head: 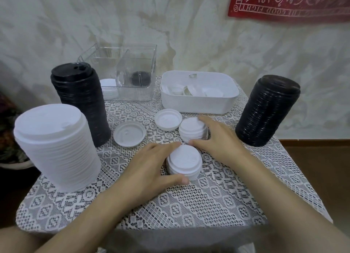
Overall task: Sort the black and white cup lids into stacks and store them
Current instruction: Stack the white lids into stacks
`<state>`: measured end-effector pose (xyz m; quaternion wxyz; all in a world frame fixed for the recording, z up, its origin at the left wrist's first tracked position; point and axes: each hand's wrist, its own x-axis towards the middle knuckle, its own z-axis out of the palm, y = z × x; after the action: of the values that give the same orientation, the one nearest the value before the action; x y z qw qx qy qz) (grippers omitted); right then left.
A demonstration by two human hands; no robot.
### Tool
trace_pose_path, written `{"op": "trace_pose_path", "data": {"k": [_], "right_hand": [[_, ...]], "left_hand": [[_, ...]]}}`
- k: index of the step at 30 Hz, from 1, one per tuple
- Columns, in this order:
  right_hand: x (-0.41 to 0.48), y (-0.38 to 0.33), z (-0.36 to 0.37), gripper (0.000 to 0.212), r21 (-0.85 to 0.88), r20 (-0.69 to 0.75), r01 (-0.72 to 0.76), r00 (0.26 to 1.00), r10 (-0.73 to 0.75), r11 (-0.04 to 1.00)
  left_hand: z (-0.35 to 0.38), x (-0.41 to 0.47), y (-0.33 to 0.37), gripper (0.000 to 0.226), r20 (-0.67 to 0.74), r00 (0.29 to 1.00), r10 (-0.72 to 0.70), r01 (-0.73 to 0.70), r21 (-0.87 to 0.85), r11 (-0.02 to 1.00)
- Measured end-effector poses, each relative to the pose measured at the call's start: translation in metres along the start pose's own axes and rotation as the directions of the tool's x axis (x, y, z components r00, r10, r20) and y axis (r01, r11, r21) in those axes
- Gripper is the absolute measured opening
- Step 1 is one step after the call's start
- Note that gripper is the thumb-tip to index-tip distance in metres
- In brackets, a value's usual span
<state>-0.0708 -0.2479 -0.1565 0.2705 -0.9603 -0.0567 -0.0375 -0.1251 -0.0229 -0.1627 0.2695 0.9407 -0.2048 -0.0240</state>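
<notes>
My left hand cups a short stack of white lids at the table's middle, thumb in front and fingers behind it. My right hand curls around a second short white stack just beyond. Two single white lids lie upside down, one to the left and one further back. A tall white stack stands at front left, a tall black stack behind it, and another tall black stack at right.
A white tub with several loose white lids sits at the back. A clear box holding some black lids and a clear wire-style bin stand at back left, with white lids beside them. A lace cloth covers the small table.
</notes>
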Motion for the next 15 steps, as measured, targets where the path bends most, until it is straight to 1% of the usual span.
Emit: {"op": "trace_pose_path", "data": {"k": [3,5,7,9,11,13,15], "right_hand": [[0.001,0.002,-0.005,0.085,0.11,-0.034,-0.047,0.998,0.051,0.993],[0.0,0.006,-0.009,0.082,0.244,-0.033,-0.07,0.996,0.081,0.967],[-0.004,0.006,-0.013,0.08,0.385,-0.008,-0.067,0.997,0.076,0.92],[-0.008,0.004,-0.017,0.076,0.46,0.023,-0.041,0.999,0.034,0.887],[-0.012,0.0,-0.019,0.072,0.491,0.037,0.009,0.999,-0.031,0.871],[-0.016,-0.005,-0.02,0.072,0.51,0.066,0.046,0.994,-0.092,0.859],[-0.019,-0.01,-0.019,0.075,0.512,0.087,0.074,0.987,-0.138,0.856]], "left_hand": [[0.0,0.0,-0.003,0.099,-0.002,1.0,0.015,-0.015,-0.02,1.0],[0.0,0.0,-0.006,0.096,-0.019,1.0,0.003,-0.004,-0.059,0.998],[0.001,0.002,-0.01,0.086,-0.083,0.996,-0.019,0.009,-0.117,0.993],[0.002,0.004,-0.01,0.075,-0.173,0.984,-0.035,0.003,-0.182,0.983],[0.002,0.007,-0.009,0.063,-0.237,0.97,-0.058,-0.001,-0.24,0.971],[0.003,0.01,-0.008,0.051,-0.264,0.96,-0.093,-0.004,-0.346,0.938],[0.003,0.011,-0.005,0.044,-0.268,0.955,-0.127,-0.017,-0.478,0.878]]}}
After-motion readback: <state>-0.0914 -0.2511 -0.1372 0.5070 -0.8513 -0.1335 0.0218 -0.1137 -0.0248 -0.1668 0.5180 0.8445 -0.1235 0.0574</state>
